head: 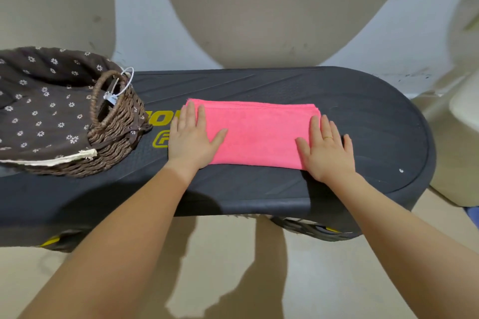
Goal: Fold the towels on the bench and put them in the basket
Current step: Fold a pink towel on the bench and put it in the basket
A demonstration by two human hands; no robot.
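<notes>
two bare forearms reach over the near rim of a dark grey, oval plastic worktop [259,189] with a ribbed, grippy surface and yellow lettering. the left hand [193,136] lies flat, fingers straight, on the left end of a folded pink towel [256,132]; the right hand [325,149], flat and spread, wearing a thin gold ring [328,138], presses its right end. the fleecy towel forms a neat rectangle mid-worktop. at the far left sits a woven wicker basket [119,134], lined with brown flower-print cloth.
</notes>
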